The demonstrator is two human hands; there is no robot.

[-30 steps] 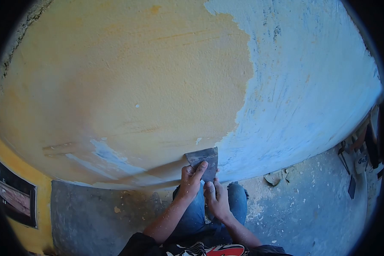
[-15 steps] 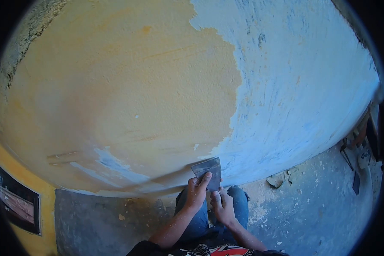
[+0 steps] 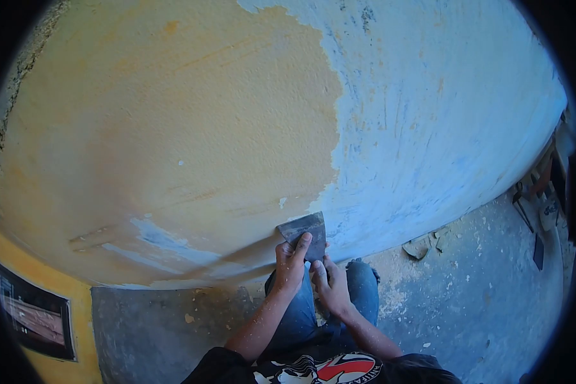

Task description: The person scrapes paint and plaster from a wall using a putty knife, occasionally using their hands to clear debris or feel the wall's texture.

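Observation:
A flat grey scraper blade (image 3: 308, 230) stands in front of the wall, near the lower end of the border between yellow paint (image 3: 224, 121) and the pale bluish scraped surface (image 3: 422, 128). My left hand (image 3: 292, 264) grips the blade's left side, with the thumb lying across its face. Just below and to the right, my right hand (image 3: 330, 281) has its fingers closed at the scraper's lower end; the handle is mostly hidden. Whether the blade's top edge touches the wall cannot be made out.
Broken paint flakes (image 3: 416, 248) lie on the grey floor (image 3: 461, 301) along the wall's foot. Several tools (image 3: 539, 253) and other items are at the far right. A dark framed panel (image 3: 35, 320) is at the lower left. My bent knees are below my hands.
The scraper and both hands sit slightly higher in view. The right hand's fingers look more extended along the scraper's lower end. The whole view has shifted a little.

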